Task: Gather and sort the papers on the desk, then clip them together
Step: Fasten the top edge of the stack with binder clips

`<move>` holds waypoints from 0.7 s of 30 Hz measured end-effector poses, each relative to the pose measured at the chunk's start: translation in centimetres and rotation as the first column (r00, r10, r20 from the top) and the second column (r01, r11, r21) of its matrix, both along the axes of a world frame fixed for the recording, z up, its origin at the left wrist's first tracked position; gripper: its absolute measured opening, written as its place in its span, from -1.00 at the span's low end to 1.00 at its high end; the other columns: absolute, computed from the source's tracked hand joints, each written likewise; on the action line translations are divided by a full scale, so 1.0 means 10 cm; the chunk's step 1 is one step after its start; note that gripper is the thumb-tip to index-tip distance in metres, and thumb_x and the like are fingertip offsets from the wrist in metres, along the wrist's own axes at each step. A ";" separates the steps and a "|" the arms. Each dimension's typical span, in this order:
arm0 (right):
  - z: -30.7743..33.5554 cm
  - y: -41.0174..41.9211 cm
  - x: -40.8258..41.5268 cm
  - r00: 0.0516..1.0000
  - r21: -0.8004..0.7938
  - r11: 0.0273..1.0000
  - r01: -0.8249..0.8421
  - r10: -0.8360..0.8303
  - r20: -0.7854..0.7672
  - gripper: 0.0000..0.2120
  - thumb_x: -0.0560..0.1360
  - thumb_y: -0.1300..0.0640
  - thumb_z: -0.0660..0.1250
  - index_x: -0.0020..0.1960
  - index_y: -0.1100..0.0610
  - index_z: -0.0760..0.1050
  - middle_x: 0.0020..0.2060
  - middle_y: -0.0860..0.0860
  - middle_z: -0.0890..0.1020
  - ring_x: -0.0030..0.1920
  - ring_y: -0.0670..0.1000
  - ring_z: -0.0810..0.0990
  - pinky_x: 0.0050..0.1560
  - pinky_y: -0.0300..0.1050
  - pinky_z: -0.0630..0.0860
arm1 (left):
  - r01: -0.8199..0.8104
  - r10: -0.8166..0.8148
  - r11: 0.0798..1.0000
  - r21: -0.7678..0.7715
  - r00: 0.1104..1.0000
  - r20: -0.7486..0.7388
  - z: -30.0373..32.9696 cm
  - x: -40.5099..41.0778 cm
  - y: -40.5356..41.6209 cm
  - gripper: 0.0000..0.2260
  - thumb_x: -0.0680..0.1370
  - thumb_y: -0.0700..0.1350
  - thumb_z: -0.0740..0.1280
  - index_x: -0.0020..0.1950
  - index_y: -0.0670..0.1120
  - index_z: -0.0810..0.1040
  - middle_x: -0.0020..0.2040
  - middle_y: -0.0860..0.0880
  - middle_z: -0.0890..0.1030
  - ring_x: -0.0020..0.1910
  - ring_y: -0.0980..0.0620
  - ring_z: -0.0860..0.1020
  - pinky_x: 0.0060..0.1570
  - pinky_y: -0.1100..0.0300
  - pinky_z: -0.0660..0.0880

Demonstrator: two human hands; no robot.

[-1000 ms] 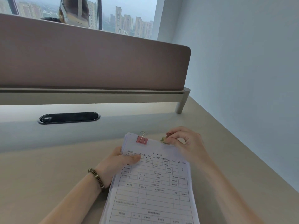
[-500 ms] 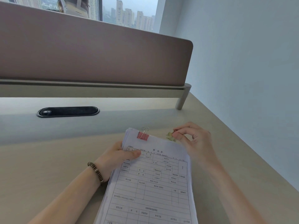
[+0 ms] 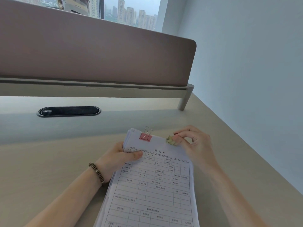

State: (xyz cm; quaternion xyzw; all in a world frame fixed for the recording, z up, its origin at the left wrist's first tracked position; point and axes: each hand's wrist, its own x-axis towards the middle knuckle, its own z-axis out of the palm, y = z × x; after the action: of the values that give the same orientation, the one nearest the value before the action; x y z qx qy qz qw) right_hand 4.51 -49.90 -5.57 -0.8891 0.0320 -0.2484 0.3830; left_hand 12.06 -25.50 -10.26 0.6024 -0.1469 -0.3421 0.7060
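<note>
Gripping the paper stack [image 3: 152, 185] at its left edge, the left hand [image 3: 118, 159] has its thumb on top. Beside it sits 1 pink binder clip [image 3: 146, 136]; the right hand [image 3: 195, 145] pinches a green binder clip [image 3: 170, 140] at the stack's top edge.

A beige wooden table [image 3: 49, 161] lies under the hands; beyond them sit a black oval cable grommet [image 3: 69, 111], a brown partition panel [image 3: 98, 54] and a window [image 3: 131, 12].
</note>
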 end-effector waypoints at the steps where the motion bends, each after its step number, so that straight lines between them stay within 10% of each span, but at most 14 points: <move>1: 0.00 -0.04 0.02 1.000 0.039 0.999 -0.004 0.005 -0.027 -0.87 0.42 0.24 0.52 -0.25 0.05 0.73 -0.18 -0.14 0.70 -0.06 -0.12 0.66 0.04 -0.36 0.46 | 0.002 -0.002 1.000 0.000 1.000 0.017 -0.01 0.00 0.00 -0.27 0.05 0.09 0.69 0.13 -0.22 0.66 0.08 -0.23 0.70 0.05 -0.25 0.68 0.02 -0.08 0.64; 7: 0.04 -0.22 0.14 0.988 0.264 0.964 -0.029 0.067 -0.138 -0.91 0.42 0.34 0.51 -0.21 0.20 0.74 -0.13 0.06 0.70 -0.09 -0.07 0.68 0.10 -0.12 0.53 | -0.028 0.026 1.000 0.013 0.991 0.132 -0.02 -0.03 -0.02 -0.56 0.33 -0.10 0.52 0.18 -0.19 0.64 0.13 -0.18 0.70 0.18 -0.21 0.62 0.24 -0.08 0.53; 15: 0.17 -0.25 0.04 0.997 0.419 0.908 -0.030 0.059 -0.056 -0.88 0.42 0.39 0.48 -0.22 0.22 0.72 -0.14 0.14 0.70 -0.13 -0.04 0.67 0.09 -0.06 0.54 | 0.006 -0.005 1.000 -0.025 1.000 0.015 0.00 -0.02 -0.02 -0.42 0.21 -0.09 0.64 0.17 -0.26 0.62 0.09 -0.27 0.69 0.05 -0.28 0.67 0.07 -0.17 0.61; 21: 0.15 -0.01 -0.20 0.995 -0.091 0.993 -0.074 0.079 0.060 -0.90 0.41 0.27 0.54 -0.25 0.12 0.73 -0.18 -0.08 0.71 -0.12 -0.09 0.68 -0.02 -0.32 0.53 | 0.013 -0.012 1.000 -0.025 0.999 0.040 0.00 -0.02 -0.01 -0.21 0.02 0.11 0.69 0.15 -0.23 0.64 0.09 -0.24 0.70 0.07 -0.27 0.67 0.07 -0.13 0.62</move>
State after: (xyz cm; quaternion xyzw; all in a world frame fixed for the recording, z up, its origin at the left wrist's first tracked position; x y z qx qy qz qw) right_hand 2.53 -49.95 -4.08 -0.8975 -0.0253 -0.2628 0.3532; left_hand 11.84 -25.63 -10.26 0.5994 -0.1691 -0.3326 0.7082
